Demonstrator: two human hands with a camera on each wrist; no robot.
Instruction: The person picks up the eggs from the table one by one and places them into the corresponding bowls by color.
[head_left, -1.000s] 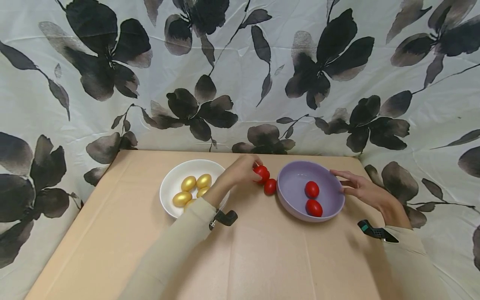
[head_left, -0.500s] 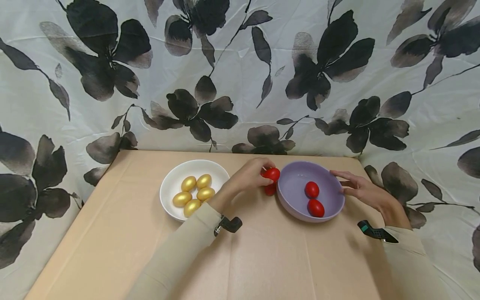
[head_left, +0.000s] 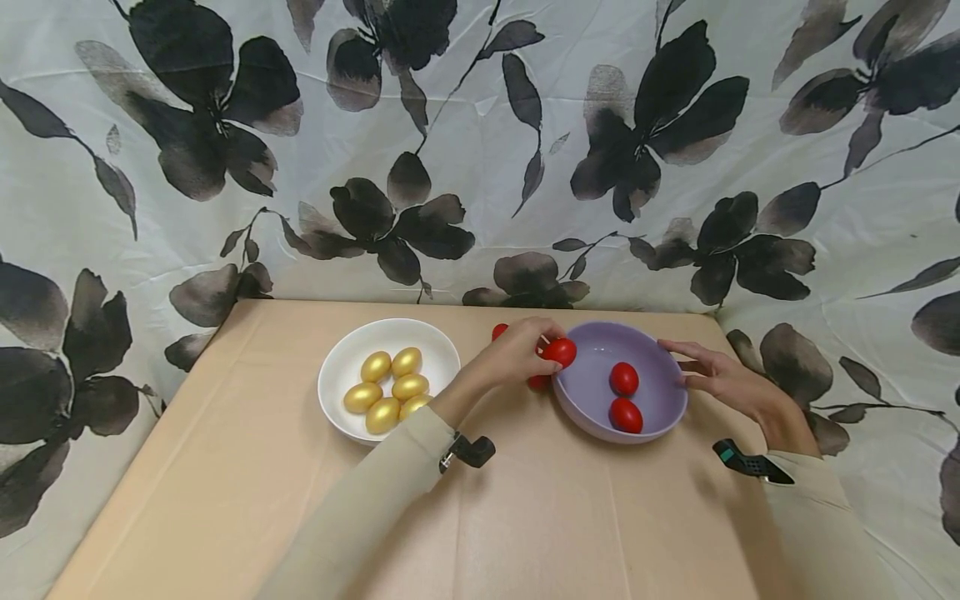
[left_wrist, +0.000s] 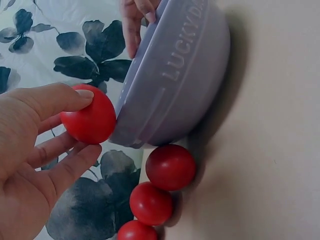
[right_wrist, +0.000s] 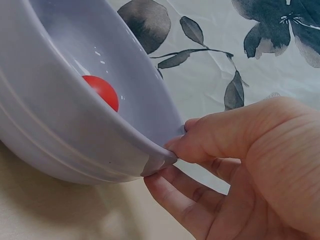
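My left hand [head_left: 512, 353] pinches a red egg [head_left: 560, 352] between thumb and fingers at the left rim of the purple bowl [head_left: 585, 414]. In the left wrist view this egg stands right beside the rim. My right hand [head_left: 722, 383] grips the bowl's right rim; the right wrist view shows the thumb at the rim and fingers against the outer wall. Two red eggs, one nearer [head_left: 626, 415] and one farther [head_left: 624, 379], lie inside the bowl. Several more red eggs [left_wrist: 151, 203] sit in a row on the table by the bowl, partly hidden by my left hand in the head view.
A white bowl [head_left: 330, 375] with several gold eggs [head_left: 383, 415] stands to the left, its near right side behind my left forearm. Both bowls rest on a light wood-coloured table [head_left: 525, 517]. A floral cloth [head_left: 525, 125] hangs behind the table's back edge.
My left hand has moved right with the red egg, from the table left of the purple bowl to its rim. The right hand has stayed on the bowl.
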